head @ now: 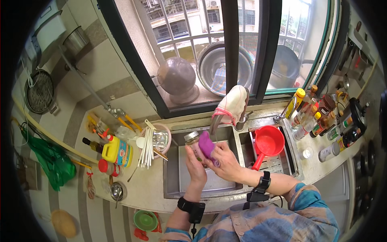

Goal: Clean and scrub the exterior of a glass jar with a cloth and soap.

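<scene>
Over the left basin of the steel sink (208, 189), my left hand (196, 166) holds a glass jar (191, 148) with a metal lid, tilted, its lid end pointing away from me. A label is on the jar's side. My right hand (226, 163) presses a purple cloth (206, 145) against the jar's side. The lower end of the jar is partly hidden by my fingers and the cloth. Just beyond the cloth is the curved faucet (216, 124), with a white cloth (232, 104) draped over it.
A red ladle (269, 142) rests over the right basin. Several sauce bottles (305, 115) crowd the counter at the right. Left of the sink are a pink basket (168, 136) with white sticks, a yellow detergent jug (116, 151), a red-lidded jar (104, 166) and a metal bowl (117, 191).
</scene>
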Demonstrator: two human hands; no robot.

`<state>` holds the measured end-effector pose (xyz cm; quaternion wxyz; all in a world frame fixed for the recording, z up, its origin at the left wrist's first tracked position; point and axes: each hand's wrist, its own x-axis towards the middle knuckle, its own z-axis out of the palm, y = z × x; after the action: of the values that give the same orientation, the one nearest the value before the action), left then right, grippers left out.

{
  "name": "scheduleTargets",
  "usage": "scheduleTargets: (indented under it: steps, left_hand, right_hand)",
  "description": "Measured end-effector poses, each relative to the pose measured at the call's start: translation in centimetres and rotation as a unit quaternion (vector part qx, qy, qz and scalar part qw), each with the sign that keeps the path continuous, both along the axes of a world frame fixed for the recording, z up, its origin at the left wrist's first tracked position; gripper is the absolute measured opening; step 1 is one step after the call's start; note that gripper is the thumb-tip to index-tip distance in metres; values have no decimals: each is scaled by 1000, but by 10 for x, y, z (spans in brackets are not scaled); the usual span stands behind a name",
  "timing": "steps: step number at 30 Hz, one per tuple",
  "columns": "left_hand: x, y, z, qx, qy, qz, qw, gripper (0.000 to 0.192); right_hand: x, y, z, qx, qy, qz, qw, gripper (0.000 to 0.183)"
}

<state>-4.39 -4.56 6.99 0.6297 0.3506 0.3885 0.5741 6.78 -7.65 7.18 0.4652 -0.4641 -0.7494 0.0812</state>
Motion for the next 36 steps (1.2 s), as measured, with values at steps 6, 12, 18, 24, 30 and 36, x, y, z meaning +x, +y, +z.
scheduleTargets:
  steps: [6,12,18,24,30,36]
  left_hand:
    - [5,0,-10,-9,-38,-1,999,56]
    - [-9,8,-12,-33,-67,-37,996,55]
    - [0,1,-8,-1,-96,-50,994,53]
    - [-11,11,1,-17,-139,-59,988,52]
    - [-28,18,-4,-20,-239,-154,959,52]
    - [-19,15,3,-24,-265,-191,945,42]
  right_hand:
    - [-3,-1,-2,-10,-7,-12,1000,23]
    - [-8,-20,-4,-2,-35,21,999,22]
    - [-9,-1,16,21,-38,-5,999,25]
    - [-4,-5,5,45,-65,24,997,24]
    - [9,-16,-5,-109,171,57,978,21]
    - [19,0,8,-297,554,110,770,39]
